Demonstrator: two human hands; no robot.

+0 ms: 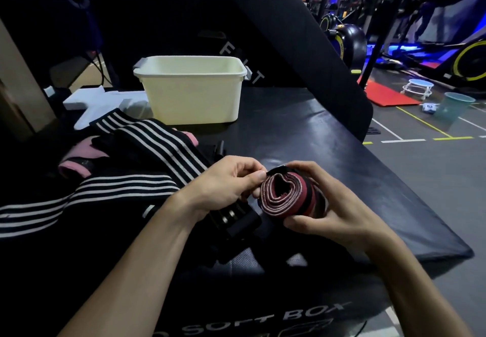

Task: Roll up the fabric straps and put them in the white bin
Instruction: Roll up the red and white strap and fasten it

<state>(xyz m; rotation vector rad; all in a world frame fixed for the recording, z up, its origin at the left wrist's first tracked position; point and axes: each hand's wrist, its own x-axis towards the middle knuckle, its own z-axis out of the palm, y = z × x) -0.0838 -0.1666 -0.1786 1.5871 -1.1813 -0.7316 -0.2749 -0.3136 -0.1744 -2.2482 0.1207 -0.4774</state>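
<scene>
Both hands' fingers [259, 176] around rolled strap [286, 197]

The white bin's [192, 92] inside is hidden; striped straps [79, 200] leave the left edge.

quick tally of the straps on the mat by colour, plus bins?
Red-and-black rolled fabric strap, held in both hands: 1
Black fabric straps with white stripes, unrolled: at least 2, overlapping
Pink fabric pieces: count unclear
White plastic bin: 1
Total: at least 4

"SOFT BOX" on black padded box [263, 318] front; upright pad [302, 55]: "FIT".
</scene>
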